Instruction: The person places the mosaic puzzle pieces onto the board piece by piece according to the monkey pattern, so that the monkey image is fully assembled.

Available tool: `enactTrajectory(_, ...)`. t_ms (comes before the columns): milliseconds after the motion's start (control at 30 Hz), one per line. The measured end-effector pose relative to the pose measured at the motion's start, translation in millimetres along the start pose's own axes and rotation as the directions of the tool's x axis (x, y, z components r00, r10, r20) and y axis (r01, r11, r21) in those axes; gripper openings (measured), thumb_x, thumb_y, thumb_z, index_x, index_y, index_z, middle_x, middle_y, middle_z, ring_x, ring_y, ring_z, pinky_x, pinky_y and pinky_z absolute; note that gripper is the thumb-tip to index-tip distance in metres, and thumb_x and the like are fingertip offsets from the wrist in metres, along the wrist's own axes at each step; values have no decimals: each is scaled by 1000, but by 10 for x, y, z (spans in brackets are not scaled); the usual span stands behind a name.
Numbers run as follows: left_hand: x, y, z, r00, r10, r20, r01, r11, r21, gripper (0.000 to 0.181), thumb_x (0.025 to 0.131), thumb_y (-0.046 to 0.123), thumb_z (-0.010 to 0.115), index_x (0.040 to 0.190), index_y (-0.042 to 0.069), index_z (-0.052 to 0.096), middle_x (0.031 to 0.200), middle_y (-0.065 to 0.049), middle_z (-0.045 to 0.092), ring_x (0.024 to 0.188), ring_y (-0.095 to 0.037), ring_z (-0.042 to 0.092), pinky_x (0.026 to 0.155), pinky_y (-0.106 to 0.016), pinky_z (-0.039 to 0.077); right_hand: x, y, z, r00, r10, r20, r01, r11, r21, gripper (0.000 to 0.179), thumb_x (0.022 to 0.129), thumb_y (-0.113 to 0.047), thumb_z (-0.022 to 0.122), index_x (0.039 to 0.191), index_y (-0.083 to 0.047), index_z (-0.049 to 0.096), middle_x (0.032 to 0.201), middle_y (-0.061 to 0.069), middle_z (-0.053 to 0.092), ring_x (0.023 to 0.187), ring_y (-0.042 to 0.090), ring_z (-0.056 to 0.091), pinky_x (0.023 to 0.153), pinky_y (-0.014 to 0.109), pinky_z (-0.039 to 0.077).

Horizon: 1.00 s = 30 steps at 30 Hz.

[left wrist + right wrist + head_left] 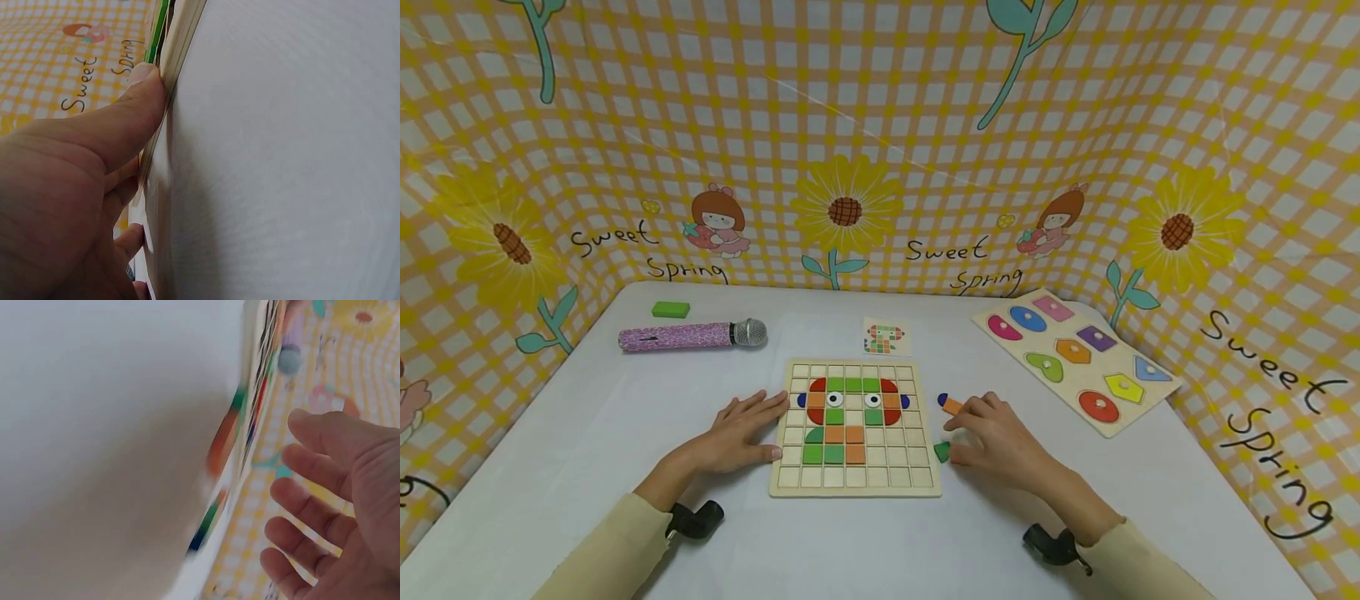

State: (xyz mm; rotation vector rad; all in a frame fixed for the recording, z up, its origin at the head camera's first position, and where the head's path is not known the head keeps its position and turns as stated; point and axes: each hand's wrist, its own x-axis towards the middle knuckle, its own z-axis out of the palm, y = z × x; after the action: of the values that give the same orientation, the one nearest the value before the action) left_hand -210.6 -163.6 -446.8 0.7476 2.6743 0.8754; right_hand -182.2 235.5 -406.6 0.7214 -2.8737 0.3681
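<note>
A square wooden grid board (898,477) lies in the middle of the white table, with coloured tiles set in it as a figure with two round eyes. At its left edge rests my left hand (737,433), fingers extended; the left wrist view shows the thumb (140,103) against the board's side. To the right of the board, my right hand (1000,437) hovers over loose pieces. Near its fingertips lie a blue rounded piece (943,400), an orange piece (952,406) and a green piece (942,452). The right wrist view shows its fingers loosely spread, holding nothing.
Behind the board lies a small picture card (886,336). A glittery pink microphone (677,337) and a green block (671,310) are at back left. A shape puzzle board (1108,427) with knobbed pieces sits at the right. Patterned cloth (880,108) walls the table's back and sides.
</note>
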Motion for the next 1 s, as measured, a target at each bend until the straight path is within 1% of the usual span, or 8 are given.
enactTrajectory(167, -1, -2, 1, 1000, 5, -1, -5, 1000, -5, 74, 88, 36, 64, 148, 10, 30, 158, -11, 23, 146, -40, 8, 114, -63, -3, -235, 298, -101, 999, 49, 12, -49, 999, -7, 26, 74, -23, 80, 98, -18, 73, 97, -4, 62, 93, 13, 46, 78, 33, 45)
enactTrajectory(267, 0, 4, -2, 1000, 10, 0, -10, 1000, -2, 73, 88, 36, 64, 148, 9, 30, 158, -11, 23, 146, -40, 8, 114, -63, -3, -380, 458, -142, 998, 60, 15, -59, 998, -8, 26, 75, -20, 78, 100, -18, 73, 99, -3, 63, 95, 13, 46, 78, 34, 46)
enactTrajectory(400, 1, 16, -12, 1000, 8, 4, -8, 1000, -3, 73, 88, 35, 64, 148, 9, 31, 158, -11, 22, 146, -40, 8, 114, -63, -3, -539, 631, -193, 995, 100, 31, -99, 995, -11, 26, 75, -17, 78, 101, -19, 72, 100, -3, 63, 95, 14, 46, 77, 34, 46)
enactTrajectory(500, 1, 20, -17, 1000, 5, 6, -5, 1000, -4, 73, 88, 35, 64, 148, 9, 31, 158, -11, 23, 146, -40, 8, 114, -64, -3, -622, 727, -229, 989, 140, 49, -140, 990, -11, 26, 75, -13, 76, 100, -19, 72, 99, -3, 63, 95, 16, 46, 76, 34, 46)
enactTrajectory(600, 2, 16, -16, 1000, 7, 6, -7, 1000, -1, 73, 88, 35, 64, 147, 9, 31, 158, -11, 23, 146, -40, 8, 114, -64, -3, -678, 800, -257, 985, 163, 59, -163, 987, -3, 25, 75, -10, 74, 99, -19, 72, 98, -2, 63, 96, 19, 47, 76, 36, 46)
enactTrajectory(733, 7, 1, -8, 1000, 7, 3, -7, 1000, 3, 73, 88, 35, 64, 148, 10, 31, 158, -10, 23, 146, -40, 9, 114, -63, -3, -715, 870, -274, 985, 163, 58, -163, 987, 3, 24, 75, -9, 73, 97, -19, 72, 98, -1, 63, 96, 21, 47, 76, 38, 44)
enactTrajectory(1000, 4, 1, -5, 1000, 0, -2, 0, 1000, 10, 73, 88, 36, 64, 148, 10, 31, 157, -11, 23, 146, -40, 8, 114, -63, -2, -685, 925, -245, 983, 164, 86, -165, 986, -4, 24, 76, -13, 75, 98, -20, 71, 99, -1, 63, 96, 20, 46, 76, 36, 45)
